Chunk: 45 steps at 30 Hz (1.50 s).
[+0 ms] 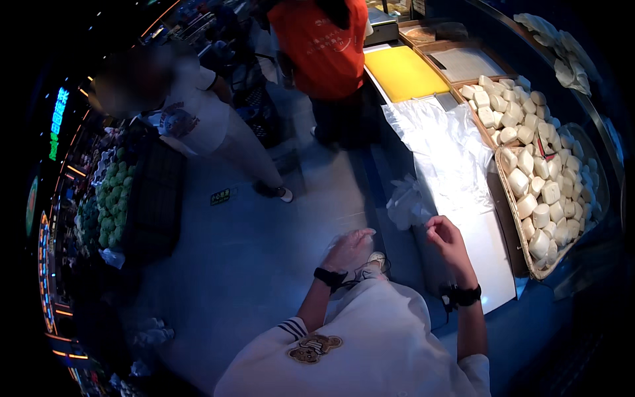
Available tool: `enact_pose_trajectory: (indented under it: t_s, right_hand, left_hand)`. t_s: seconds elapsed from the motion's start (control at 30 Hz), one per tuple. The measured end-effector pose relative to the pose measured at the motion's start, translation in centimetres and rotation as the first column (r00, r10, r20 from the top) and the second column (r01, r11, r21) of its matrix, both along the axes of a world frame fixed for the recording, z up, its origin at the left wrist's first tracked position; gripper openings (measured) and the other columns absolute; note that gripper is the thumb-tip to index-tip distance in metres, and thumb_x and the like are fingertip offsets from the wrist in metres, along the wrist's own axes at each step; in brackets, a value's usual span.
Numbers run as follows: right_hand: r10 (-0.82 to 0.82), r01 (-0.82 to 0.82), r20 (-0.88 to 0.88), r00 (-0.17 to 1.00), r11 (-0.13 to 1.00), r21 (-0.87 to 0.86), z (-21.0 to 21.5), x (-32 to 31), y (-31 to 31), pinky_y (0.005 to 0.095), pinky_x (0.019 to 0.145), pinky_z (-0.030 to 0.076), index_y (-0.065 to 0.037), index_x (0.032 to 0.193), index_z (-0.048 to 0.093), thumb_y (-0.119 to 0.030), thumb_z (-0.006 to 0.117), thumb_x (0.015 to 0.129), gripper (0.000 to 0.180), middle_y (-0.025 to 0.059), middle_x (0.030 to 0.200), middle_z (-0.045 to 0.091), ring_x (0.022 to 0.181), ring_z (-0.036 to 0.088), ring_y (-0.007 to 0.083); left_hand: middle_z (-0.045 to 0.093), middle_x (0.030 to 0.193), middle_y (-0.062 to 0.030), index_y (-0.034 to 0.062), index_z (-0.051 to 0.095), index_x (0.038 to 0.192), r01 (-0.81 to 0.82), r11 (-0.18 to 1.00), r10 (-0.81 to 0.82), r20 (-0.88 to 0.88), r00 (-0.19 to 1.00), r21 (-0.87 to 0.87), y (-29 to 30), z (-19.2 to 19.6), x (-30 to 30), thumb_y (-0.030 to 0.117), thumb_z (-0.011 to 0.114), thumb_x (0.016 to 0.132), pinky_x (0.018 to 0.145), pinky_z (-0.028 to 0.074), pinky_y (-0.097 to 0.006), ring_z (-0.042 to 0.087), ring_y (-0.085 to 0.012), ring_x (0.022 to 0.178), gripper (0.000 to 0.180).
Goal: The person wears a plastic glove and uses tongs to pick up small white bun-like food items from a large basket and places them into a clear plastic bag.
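Right hand (444,233): fingers (433,223) drawn narrow in a pinch, apparently on an edge of the thin clear plastic bag (357,239); the film is too faint there to confirm contact. Left hand (349,250): fingers (362,234) curled loosely under the same film, which shows as a pale sheen over the knuckles; whether they are closed on it cannot be told.

Relation of note: the bag lies between the 2 hands, its long axis running roughly left to right from one set of fingers to the other. The left hand is under the greater part of it.

Just beyond the right hand, a bunch of crumpled clear plastic bags (407,202) hangs at the edge of the white desk (486,255). A sheet of clear plastic film (440,149) covers the far part of the desk. To the right, well apart from both hands, 2 woven baskets of white steamed buns (539,192) stand side by side. A yellow cutting board (403,71) lies further off.

Both wrists carry black bands. On the blue floor (251,264), a person in an orange vest (324,40) and another in a white shirt (192,119) stand beyond
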State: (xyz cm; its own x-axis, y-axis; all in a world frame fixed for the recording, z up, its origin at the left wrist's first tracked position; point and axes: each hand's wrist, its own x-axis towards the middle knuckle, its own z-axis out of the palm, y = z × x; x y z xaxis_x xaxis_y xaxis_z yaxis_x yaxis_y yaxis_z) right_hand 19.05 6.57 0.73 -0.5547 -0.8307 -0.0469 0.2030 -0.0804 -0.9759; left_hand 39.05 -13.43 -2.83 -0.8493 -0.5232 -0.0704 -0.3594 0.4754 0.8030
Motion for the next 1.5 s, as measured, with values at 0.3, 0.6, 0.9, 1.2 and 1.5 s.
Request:
enact_pose_trajectory:
  t_s: [0.3,0.6,0.9,1.2,1.5]
  right_hand:
    - [-0.022,0.676,-0.784,0.621,0.522,0.52,-16.9,-10.0,-8.7,0.041,0.094,0.043,-0.005,0.119,0.054,-0.024,0.073,0.08,0.047,0.0177,0.129,0.051,0.117,0.051,0.0314]
    - [0.117,0.781,-0.94,0.32,0.529,0.332,-18.0,-20.3,-17.9,0.0446,0.11,0.031,-0.007,0.135,0.045,-0.023,0.066,0.083,0.059,0.0149,0.143,0.042,0.136,0.036,0.0277]
    - [0.096,0.687,-0.907,0.409,0.622,0.376,-16.9,-29.0,-21.4,0.0417,0.084,0.047,-0.005,0.082,0.066,-0.019,0.061,0.086,0.015,0.0088,0.079,0.069,0.077,0.066,0.0255]
    - [-0.452,0.438,0.215,0.866,0.892,0.112,-6.1,-21.2,-16.7,0.0199,0.063,0.046,-0.002,0.09,0.063,-0.02,0.065,0.093,0.019,-0.0003,0.078,0.062,0.067,0.057,0.0054]
    - [-0.638,0.67,-0.209,0.741,0.721,0.174,-4.7,-14.1,-13.0,0.0261,0.067,0.05,0.001,0.097,0.062,-0.007,0.062,0.089,0.011,0.0085,0.078,0.066,0.069,0.061,0.0115]
  left_hand:
    - [0.067,0.109,-0.0141,0.0031,0.063,0.115,0.044,0.996,-0.046,0.033,0.998,0.074,-12.5,-5.0,-1.5,0.02,0.053,0.096,0.091,0.045,-0.03,0.063,-0.0205,0.102,0.027]
    - [0.067,0.107,-0.017,0.0042,0.064,0.115,0.24,0.965,-0.26,0.316,0.912,0.101,-14.8,-4.6,-6.1,0.026,0.055,0.094,0.089,0.047,-0.035,0.065,-0.025,0.102,0.031]
    - [0.068,0.109,-0.0137,0.0041,0.063,0.116,0.207,0.951,-0.255,0.204,0.945,0.231,-14.8,-3.6,-13.0,0.014,0.056,0.094,0.085,0.049,-0.031,0.066,-0.022,0.097,0.025]
    - [0.065,0.112,-0.0183,0.0003,0.055,0.124,0.324,0.901,-0.282,-0.178,0.943,0.289,-11.0,1.2,-28.5,0.007,0.058,0.092,0.084,0.05,-0.034,0.066,-0.0248,0.096,0.033]
    - [0.063,0.105,-0.0112,-0.0018,0.053,0.125,0.404,0.842,-0.32,-0.273,0.907,0.357,-8.4,-0.7,-30.0,0.004,0.055,0.092,0.085,0.049,-0.029,0.06,-0.0173,0.096,0.033]
